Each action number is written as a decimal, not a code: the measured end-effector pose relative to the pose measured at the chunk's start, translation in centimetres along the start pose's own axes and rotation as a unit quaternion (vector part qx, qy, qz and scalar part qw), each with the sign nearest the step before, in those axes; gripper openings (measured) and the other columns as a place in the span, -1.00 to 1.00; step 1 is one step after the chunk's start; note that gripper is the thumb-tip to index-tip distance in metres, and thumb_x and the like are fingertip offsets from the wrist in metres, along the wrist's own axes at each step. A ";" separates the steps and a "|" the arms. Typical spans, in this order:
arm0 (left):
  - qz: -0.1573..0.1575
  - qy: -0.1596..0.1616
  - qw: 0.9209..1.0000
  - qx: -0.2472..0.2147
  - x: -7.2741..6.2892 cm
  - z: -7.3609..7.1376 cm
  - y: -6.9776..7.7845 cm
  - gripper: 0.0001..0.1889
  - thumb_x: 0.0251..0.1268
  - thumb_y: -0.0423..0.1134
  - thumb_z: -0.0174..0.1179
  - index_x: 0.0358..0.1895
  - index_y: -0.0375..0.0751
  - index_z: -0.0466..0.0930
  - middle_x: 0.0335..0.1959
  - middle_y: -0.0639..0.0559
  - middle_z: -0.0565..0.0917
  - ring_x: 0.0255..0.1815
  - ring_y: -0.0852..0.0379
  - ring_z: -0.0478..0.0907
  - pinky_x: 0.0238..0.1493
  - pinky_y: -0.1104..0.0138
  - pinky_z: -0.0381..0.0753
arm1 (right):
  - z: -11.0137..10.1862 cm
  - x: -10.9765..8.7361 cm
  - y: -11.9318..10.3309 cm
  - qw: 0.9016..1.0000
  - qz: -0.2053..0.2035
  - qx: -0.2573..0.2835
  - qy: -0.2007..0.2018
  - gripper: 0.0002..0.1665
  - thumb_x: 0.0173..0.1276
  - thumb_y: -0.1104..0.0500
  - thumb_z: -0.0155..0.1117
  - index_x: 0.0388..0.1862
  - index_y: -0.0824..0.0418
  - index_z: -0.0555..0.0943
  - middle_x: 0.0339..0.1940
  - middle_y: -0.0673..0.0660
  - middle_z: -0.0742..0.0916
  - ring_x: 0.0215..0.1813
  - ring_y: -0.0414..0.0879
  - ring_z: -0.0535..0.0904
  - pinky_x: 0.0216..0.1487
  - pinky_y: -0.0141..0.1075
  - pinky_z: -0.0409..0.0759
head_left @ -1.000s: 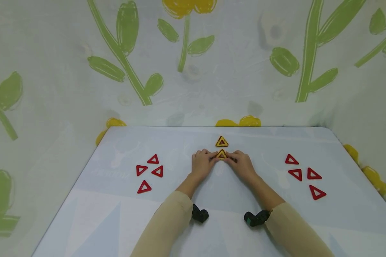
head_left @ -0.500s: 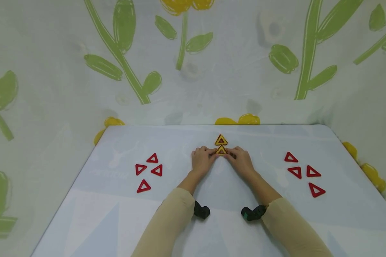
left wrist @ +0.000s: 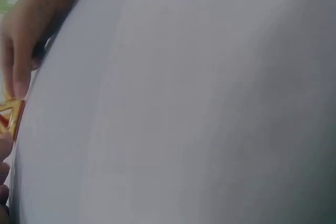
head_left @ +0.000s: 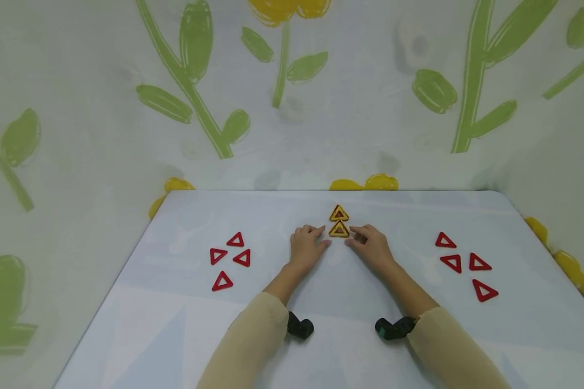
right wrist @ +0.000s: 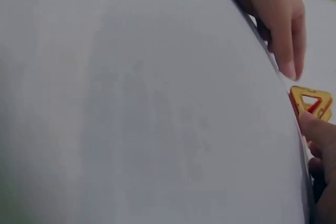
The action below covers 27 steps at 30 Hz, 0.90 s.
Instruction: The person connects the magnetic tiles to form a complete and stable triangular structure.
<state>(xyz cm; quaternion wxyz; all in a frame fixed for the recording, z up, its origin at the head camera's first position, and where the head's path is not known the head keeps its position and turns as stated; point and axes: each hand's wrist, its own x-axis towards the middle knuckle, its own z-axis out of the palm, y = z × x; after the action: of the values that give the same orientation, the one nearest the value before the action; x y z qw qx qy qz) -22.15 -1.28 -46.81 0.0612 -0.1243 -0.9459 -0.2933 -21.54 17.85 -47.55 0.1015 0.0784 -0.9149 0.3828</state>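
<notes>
Two triangular frame tiles, yellow on top with red showing beneath, stand one behind the other at the table's far middle. The far tile (head_left: pixel 339 219) has its base at the tip of the near tile (head_left: pixel 339 235). My left hand (head_left: pixel 307 246) lies just left of the near tile, thumb and forefinger spread and a little apart from it. On the other side, my right hand (head_left: pixel 371 247) has its thumb and fingers parted close to the tile's right corner. In the right wrist view a thumb overlaps the yellow tile (right wrist: pixel 297 99).
Several red triangular frames lie on the left, the lowest red frame (head_left: pixel 216 288) nearest me. Another group on the right includes a red frame (head_left: pixel 478 292). Black devices (head_left: pixel 300 327) sit at both wrists. A flower-patterned wall (head_left: pixel 350 124) rises behind the table (head_left: pixel 340 356).
The near yellow tile has moved away from me until it meets the far tile. Both hands have let go of it and drawn slightly apart.
</notes>
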 end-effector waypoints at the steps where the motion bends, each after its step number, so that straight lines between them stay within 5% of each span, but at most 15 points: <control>1: 0.000 0.001 1.000 -0.009 -0.2 -0.1 -0.2 -0.51 0.18 -0.02 0.27 0.18 -0.07 0.55 -0.08 -0.01 0.56 -0.08 0.03 0.41 -0.03 0.19 0.30 | -0.3 -0.2 0.1 1.000 0.004 0.002 -0.004 -0.56 0.15 0.17 0.41 0.02 0.32 0.64 -0.37 0.13 0.62 -0.37 -0.10 0.46 -0.35 -0.34 0.43; 10: 0.008 -0.027 0.998 -0.064 -1.9 -1.2 -1.7 -0.42 0.06 -0.01 0.36 0.19 -0.11 0.53 -0.07 -0.02 0.55 -0.05 0.01 0.39 0.00 0.13 0.26 | -3.1 -2.7 0.0 1.000 -0.021 0.003 0.017 -0.57 0.09 0.20 0.46 -0.04 0.32 0.67 -0.40 0.11 0.63 -0.44 -0.20 0.38 -0.44 -0.43 0.38; 19: -0.032 0.016 0.995 -0.098 -4.5 -3.6 -3.0 -0.38 -0.01 -0.05 0.42 0.20 -0.11 0.53 -0.06 -0.04 0.57 0.07 -0.05 0.39 0.09 -0.01 0.13 | -5.8 -4.9 0.7 0.998 -0.032 -0.032 0.046 -0.49 0.05 0.21 0.48 0.01 0.33 0.64 -0.33 0.14 0.64 -0.36 -0.11 0.41 -0.42 -0.47 0.39; 27: -0.026 0.075 0.992 -0.096 -6.4 -6.0 -5.5 -0.37 -0.01 -0.08 0.42 0.19 -0.19 0.52 -0.07 -0.11 0.52 0.03 -0.12 0.37 0.04 -0.03 0.10 | -8.6 -6.4 2.0 0.996 -0.012 -0.061 0.061 -0.48 0.09 0.20 0.46 0.05 0.34 0.61 -0.24 0.24 0.66 -0.24 0.06 0.50 -0.34 -0.43 0.44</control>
<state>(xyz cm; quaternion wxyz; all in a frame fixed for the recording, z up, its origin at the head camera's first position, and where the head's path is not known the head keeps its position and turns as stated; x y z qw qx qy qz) -17.28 -10.35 -46.08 0.1120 -0.0825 -0.9089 -0.3930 -14.68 25.80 -44.56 0.1660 0.0598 -0.9277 0.3291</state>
